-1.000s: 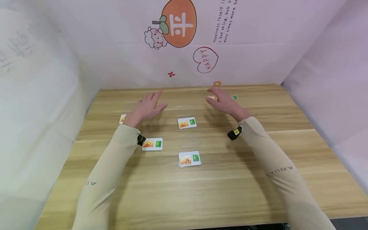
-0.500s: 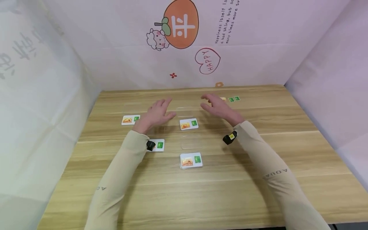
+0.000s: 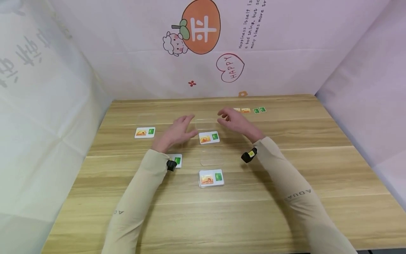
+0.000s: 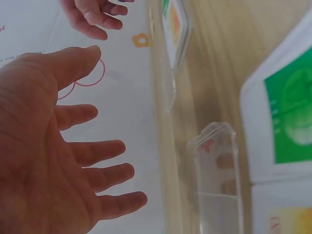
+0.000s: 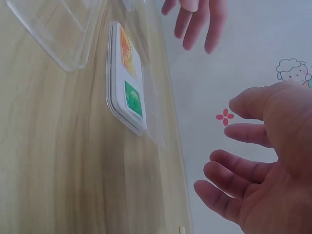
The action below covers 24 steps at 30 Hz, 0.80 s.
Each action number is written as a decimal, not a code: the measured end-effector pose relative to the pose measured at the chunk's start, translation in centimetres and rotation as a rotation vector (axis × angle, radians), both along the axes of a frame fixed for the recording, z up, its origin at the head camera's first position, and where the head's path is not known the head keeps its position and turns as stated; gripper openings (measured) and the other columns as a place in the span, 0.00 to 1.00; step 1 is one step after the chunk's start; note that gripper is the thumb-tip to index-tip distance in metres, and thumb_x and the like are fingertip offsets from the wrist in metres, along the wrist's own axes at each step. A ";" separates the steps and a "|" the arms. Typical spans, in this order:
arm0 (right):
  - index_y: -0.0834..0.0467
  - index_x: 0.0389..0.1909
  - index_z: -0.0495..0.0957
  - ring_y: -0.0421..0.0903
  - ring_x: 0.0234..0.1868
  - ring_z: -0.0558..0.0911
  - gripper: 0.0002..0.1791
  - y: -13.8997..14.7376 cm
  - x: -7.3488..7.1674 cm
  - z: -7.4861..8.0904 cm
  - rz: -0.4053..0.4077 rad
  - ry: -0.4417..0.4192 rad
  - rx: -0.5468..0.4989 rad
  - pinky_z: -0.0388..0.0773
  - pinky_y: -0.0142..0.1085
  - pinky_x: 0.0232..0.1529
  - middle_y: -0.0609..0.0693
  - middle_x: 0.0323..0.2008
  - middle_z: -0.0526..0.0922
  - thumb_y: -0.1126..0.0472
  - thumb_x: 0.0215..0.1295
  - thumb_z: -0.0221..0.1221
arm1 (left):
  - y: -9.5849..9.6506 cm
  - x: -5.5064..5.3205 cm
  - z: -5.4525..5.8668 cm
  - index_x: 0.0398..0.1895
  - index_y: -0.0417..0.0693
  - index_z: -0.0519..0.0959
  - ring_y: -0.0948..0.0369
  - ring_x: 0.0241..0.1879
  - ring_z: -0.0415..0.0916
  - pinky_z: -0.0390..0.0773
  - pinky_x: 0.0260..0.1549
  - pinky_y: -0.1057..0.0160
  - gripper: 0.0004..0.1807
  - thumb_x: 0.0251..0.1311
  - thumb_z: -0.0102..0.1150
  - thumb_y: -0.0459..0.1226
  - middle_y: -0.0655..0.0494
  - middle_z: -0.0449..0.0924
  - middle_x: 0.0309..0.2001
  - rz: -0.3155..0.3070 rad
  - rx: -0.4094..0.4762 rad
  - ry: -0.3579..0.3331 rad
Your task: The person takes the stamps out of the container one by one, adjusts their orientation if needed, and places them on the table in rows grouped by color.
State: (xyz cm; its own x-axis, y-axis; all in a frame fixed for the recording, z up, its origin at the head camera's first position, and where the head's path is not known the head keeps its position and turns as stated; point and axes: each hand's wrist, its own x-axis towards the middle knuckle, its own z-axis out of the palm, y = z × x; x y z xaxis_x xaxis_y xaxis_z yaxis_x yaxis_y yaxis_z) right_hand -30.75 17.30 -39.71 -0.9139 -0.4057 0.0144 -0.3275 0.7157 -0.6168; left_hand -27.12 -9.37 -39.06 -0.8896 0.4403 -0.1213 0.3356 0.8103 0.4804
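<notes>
My left hand hovers over the table left of the middle, fingers spread, nothing held. Across from it, my right hand has loosely bent fingers and is likewise without a thing in it. Between them lies a flat clear case holding a white card with an orange picture and a green square; its clear lid lies behind it. In the right wrist view that case appears below the right fingers. A second case is partly hidden by the left wrist; the left wrist view shows its green square up close.
A similar case lies nearer the front, with a clear lid behind it. Another case is at back left. Small orange pieces and green pieces lie along the back right edge. A printed cloth hangs behind.
Both hands have come closer together: the left moved right and slightly nearer, the right moved left and nearer. The back left case and small back right pieces came into fuller view.
</notes>
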 end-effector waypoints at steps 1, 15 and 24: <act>0.63 0.59 0.73 0.55 0.52 0.76 0.22 -0.1 0.0 0.0 -0.001 -0.001 0.001 0.76 0.49 0.53 0.60 0.55 0.76 0.54 0.72 0.53 | 0.1 0.1 -0.1 0.79 0.53 0.46 0.45 0.76 0.47 0.56 0.71 0.43 0.42 0.69 0.50 0.56 0.42 0.47 0.78 0.002 0.000 -0.006; 0.63 0.55 0.77 0.52 0.47 0.78 0.18 -1.2 0.1 -0.4 0.056 -0.070 -0.006 0.77 0.43 0.48 0.59 0.48 0.81 0.56 0.72 0.53 | 1.4 0.3 -1.2 0.77 0.51 0.52 0.46 0.75 0.53 0.58 0.71 0.46 0.40 0.68 0.53 0.54 0.42 0.54 0.75 -0.026 -0.051 -0.001; 0.60 0.56 0.76 0.52 0.50 0.76 0.18 -1.5 0.4 -1.5 0.068 -0.137 0.021 0.76 0.43 0.49 0.57 0.50 0.78 0.55 0.73 0.53 | 1.2 0.5 -1.8 0.76 0.52 0.57 0.48 0.75 0.53 0.58 0.71 0.46 0.37 0.66 0.56 0.50 0.44 0.57 0.75 -0.013 -0.029 -0.040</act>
